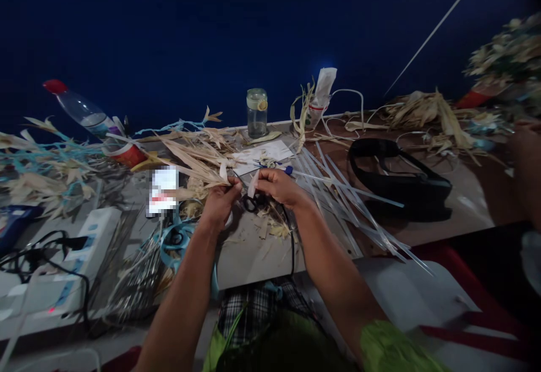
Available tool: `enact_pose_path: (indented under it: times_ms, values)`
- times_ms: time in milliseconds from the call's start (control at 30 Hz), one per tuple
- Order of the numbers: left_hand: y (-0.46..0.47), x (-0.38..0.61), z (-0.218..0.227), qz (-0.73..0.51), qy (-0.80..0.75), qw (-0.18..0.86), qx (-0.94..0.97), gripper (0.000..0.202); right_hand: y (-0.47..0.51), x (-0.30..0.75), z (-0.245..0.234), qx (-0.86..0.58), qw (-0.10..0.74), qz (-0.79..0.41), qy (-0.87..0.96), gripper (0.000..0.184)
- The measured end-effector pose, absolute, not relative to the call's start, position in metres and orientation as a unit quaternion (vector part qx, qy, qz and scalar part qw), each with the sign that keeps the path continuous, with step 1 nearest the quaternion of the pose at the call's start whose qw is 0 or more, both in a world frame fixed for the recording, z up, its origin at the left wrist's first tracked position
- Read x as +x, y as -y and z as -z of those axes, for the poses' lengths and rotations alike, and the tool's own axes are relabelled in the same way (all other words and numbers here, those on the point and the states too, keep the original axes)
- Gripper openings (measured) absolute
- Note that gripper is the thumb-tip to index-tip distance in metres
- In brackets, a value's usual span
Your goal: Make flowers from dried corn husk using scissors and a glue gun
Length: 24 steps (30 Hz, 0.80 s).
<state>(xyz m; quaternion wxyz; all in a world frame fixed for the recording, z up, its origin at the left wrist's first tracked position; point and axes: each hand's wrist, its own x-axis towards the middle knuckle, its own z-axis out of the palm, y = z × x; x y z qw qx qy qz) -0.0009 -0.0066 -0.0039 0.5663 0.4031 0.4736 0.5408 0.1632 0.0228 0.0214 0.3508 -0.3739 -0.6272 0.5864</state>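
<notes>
My right hand is closed, its thumb and fingers pinching a small pale strip of dried husk. Just to its left, my left hand is closed in a pinch too; what it grips is too small to make out. A pale husk bit shows right above those fingertips. Beneath the gap between both hands lie black-handled scissors, partly covered. Long dried corn husks fan out beyond my left hand. Husk scraps litter the table below my right hand, beside a black cord.
Clear plastic sticks and a black headband-like strap lie rightward. A glass jar and a paper cup stand behind. Leftward are a lit phone, blue ribbon, wires and a power strip.
</notes>
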Motion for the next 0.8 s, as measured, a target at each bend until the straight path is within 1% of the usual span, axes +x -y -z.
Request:
enact_pose_path:
  times_ms: [67,233,433,533,733,800]
  values:
    - [0.0056,-0.0016,0.0056,-0.54,-0.479,0.555,0.413,0.022,-0.023,0.1645,-0.022,-0.368,0.353,-0.593,0.623,0.015]
    - [0.0045,-0.0012,0.0082,-0.551,-0.477,0.541,0.421,0.022,-0.0232,0.1648,-0.0219,-0.343,0.327,-0.604,0.641,0.016]
    - [0.007,0.0024,0.0031,-0.54,-0.457,0.576,0.41,0.03,-0.0245,0.1645,-0.0182,-0.34,0.315,-0.594,0.657,0.017]
    - [0.0084,0.0037,0.0013,-0.526,-0.459,0.584,0.414,0.032,-0.0258,0.1647,-0.0158,-0.348,0.322,-0.589,0.654,0.018]
    - [0.0079,0.0026,0.0028,-0.533,-0.471,0.556,0.429,0.027,-0.027,0.1653,-0.0137,-0.357,0.338,-0.593,0.638,0.017]
    - [0.0072,0.0016,0.0037,-0.538,-0.471,0.553,0.427,0.026,-0.0277,0.1661,-0.0146,-0.372,0.361,-0.595,0.614,0.016]
